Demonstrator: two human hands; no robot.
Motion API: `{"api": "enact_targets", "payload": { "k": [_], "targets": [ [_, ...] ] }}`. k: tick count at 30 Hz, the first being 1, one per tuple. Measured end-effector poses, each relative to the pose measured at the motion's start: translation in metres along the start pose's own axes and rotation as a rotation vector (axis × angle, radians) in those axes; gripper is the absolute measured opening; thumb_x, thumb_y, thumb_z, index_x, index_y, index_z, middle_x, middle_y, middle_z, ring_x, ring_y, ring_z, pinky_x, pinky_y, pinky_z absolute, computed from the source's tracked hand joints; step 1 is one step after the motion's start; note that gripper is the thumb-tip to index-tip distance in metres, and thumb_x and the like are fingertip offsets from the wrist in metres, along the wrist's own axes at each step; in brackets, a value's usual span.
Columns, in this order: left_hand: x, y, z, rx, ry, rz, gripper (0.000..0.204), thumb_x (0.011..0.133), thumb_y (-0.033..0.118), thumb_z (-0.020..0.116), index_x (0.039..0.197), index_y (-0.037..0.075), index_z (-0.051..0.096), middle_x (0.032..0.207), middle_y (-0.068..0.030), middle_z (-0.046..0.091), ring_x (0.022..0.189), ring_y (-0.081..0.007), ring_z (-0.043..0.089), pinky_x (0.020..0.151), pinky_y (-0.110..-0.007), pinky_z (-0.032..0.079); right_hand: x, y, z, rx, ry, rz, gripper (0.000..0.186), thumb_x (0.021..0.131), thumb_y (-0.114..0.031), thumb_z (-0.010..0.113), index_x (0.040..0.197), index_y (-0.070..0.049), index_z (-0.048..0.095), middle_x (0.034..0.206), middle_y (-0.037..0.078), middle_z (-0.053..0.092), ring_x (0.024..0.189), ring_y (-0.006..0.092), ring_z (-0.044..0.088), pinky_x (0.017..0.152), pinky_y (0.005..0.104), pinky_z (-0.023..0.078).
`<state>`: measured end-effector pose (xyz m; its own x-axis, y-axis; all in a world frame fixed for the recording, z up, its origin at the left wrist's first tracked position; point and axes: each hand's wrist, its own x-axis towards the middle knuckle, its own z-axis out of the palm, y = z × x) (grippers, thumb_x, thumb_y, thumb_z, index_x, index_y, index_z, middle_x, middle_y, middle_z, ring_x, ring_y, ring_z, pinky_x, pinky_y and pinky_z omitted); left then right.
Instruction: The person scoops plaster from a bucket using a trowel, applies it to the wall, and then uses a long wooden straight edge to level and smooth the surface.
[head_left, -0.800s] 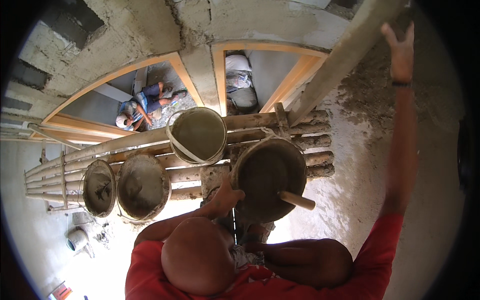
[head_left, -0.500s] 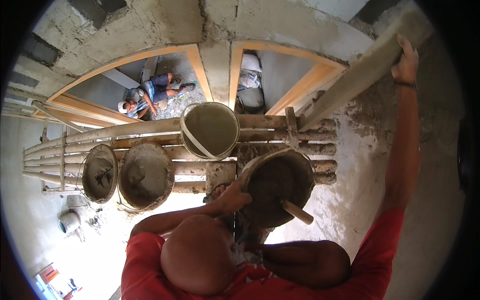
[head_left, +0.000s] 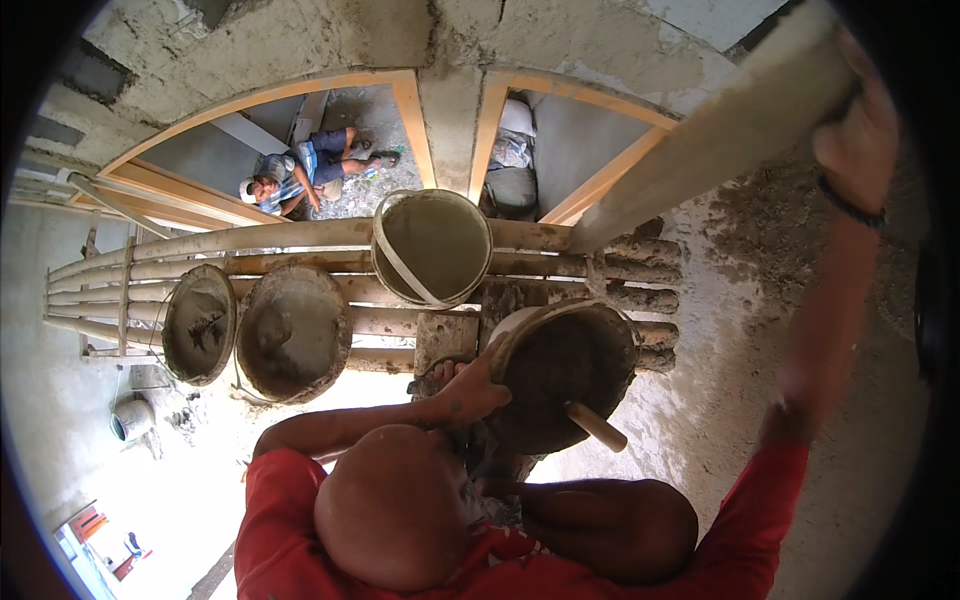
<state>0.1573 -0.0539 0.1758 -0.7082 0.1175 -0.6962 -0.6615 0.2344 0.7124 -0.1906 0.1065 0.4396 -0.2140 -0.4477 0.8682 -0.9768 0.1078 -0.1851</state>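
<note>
My left hand [head_left: 473, 392] grips the near-left rim of a mud-caked bucket [head_left: 550, 355] holding dark mortar, with a wooden handle [head_left: 600, 428] sticking out of it. My right hand [head_left: 855, 140] is raised at the upper right, closed on the edge of a long pale board [head_left: 710, 145] that slants down toward the bamboo platform. Behind the mortar bucket stands a pail of greyish liquid [head_left: 430, 245] with a pale strap handle across it. Two caked containers, a round one [head_left: 200, 325] and a larger one [head_left: 290, 335], sit to the left.
Bamboo poles [head_left: 240, 238] form the platform under the containers. Beyond it are two wood-framed openings [head_left: 410, 110]; a person [head_left: 305, 170] sits on the floor below in the left one, sacks [head_left: 510, 160] lie in the right. A tipped bucket [head_left: 130, 420] lies at the lower left.
My right hand has closed on the board and shifted outward to the right with it. The mortar bucket has moved slightly right; my left hand stays at its rim.
</note>
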Motion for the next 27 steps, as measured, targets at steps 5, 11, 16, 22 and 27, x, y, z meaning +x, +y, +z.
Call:
{"api": "enact_targets", "payload": {
  "k": [5, 11, 16, 22, 27],
  "targets": [
    [0.004, -0.022, 0.009, 0.132, 0.112, -0.044, 0.079, 0.068, 0.023, 0.063, 0.142, 0.013, 0.038, 0.087, -0.0144, 0.064, 0.087, -0.0289, 0.057, 0.088, -0.043, 0.040, -0.012, -0.030, 0.074, 0.111, 0.032, 0.201, 0.018, 0.088, -0.018, 0.060, 0.096, -0.003, 0.064, 0.091, 0.002, 0.062, 0.087, 0.0123, 0.057, 0.079, 0.0278, 0.044],
    [0.013, -0.039, 0.013, -0.019, 0.094, 0.002, 0.088, 0.067, 0.025, 0.065, 0.147, 0.011, 0.029, 0.090, -0.0194, 0.062, 0.090, -0.0303, 0.056, 0.093, -0.041, 0.037, 0.008, -0.065, 0.118, 0.618, 0.243, 0.673, 0.013, 0.080, -0.013, 0.067, 0.089, -0.004, 0.065, 0.079, -0.001, 0.060, 0.070, 0.0085, 0.055, 0.064, 0.0255, 0.044],
    [0.013, -0.034, 0.010, -0.168, 0.043, -0.012, 0.088, 0.068, 0.021, 0.066, 0.146, 0.011, 0.027, 0.093, -0.0203, 0.063, 0.095, -0.0322, 0.057, 0.093, -0.043, 0.038, 0.016, -0.062, 0.126, 0.575, 0.272, 0.674, 0.014, 0.079, -0.013, 0.068, 0.089, -0.004, 0.066, 0.076, -0.002, 0.060, 0.067, 0.0084, 0.055, 0.061, 0.0259, 0.044],
    [0.054, -0.085, 0.022, 0.125, -0.109, 0.089, 0.067, 0.073, 0.025, 0.068, 0.133, 0.007, 0.043, 0.105, -0.0203, 0.062, 0.101, -0.0368, 0.058, 0.087, -0.045, 0.046, 0.003, -0.036, 0.122, 0.338, 0.129, 0.464, 0.034, 0.074, -0.006, 0.070, 0.107, 0.001, 0.061, 0.091, 0.005, 0.067, 0.079, 0.0124, 0.060, 0.072, 0.0300, 0.049],
    [0.047, -0.019, 0.006, -0.193, 0.024, 0.161, 0.063, 0.074, 0.021, 0.066, 0.131, 0.006, 0.045, 0.105, -0.0185, 0.062, 0.098, -0.0336, 0.059, 0.084, -0.044, 0.048, 0.036, -0.079, 0.123, 0.487, 0.215, 0.559, 0.035, 0.077, -0.011, 0.072, 0.107, 0.001, 0.059, 0.083, 0.003, 0.064, 0.074, 0.0125, 0.058, 0.068, 0.0311, 0.050]
  ]
}}
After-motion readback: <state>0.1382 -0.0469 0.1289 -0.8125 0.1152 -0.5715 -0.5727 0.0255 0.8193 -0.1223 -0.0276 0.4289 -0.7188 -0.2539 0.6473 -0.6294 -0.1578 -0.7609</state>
